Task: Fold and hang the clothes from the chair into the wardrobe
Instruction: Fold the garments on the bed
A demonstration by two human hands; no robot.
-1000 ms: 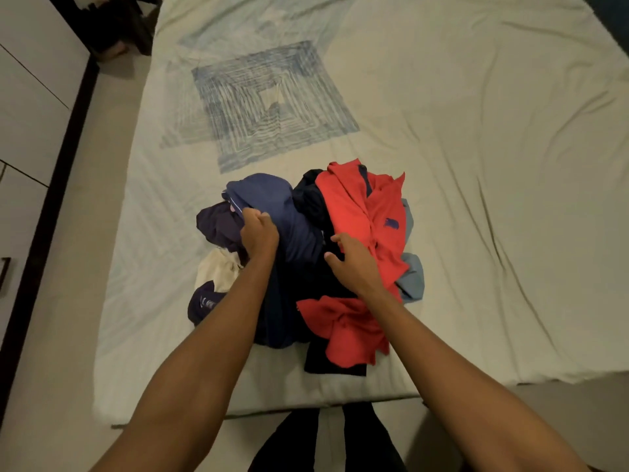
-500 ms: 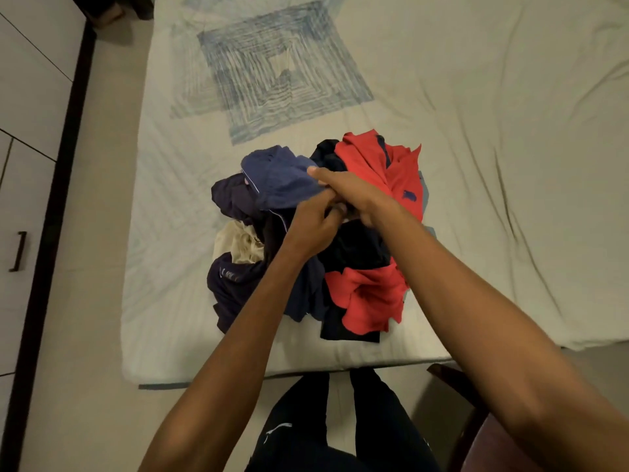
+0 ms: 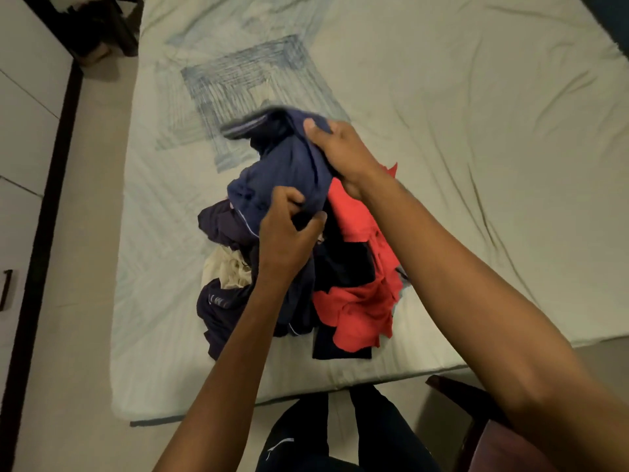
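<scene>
A heap of clothes lies on the bed [image 3: 442, 97] near its front edge. On top is a navy blue garment [image 3: 282, 172], partly lifted off the heap. My right hand [image 3: 340, 151] grips its upper part. My left hand [image 3: 289, 229] is closed on its lower part. Beside it lies a red polo shirt [image 3: 360, 301], with a black garment [image 3: 343, 264] across its middle. A cream piece [image 3: 228, 267] and a dark purple garment [image 3: 218, 308] sit at the heap's left.
A white wardrobe [image 3: 23, 165] with a dark handle [image 3: 6, 289] runs along the left wall, beside a strip of floor. A dark wooden chair [image 3: 476, 434] stands at the bottom right. My legs in dark trousers [image 3: 340, 437] are at the bed's front edge.
Both hands have taken hold of the navy garment and raised it off the heap toward the far side. My right hand moved from the red shirt to the navy garment.
</scene>
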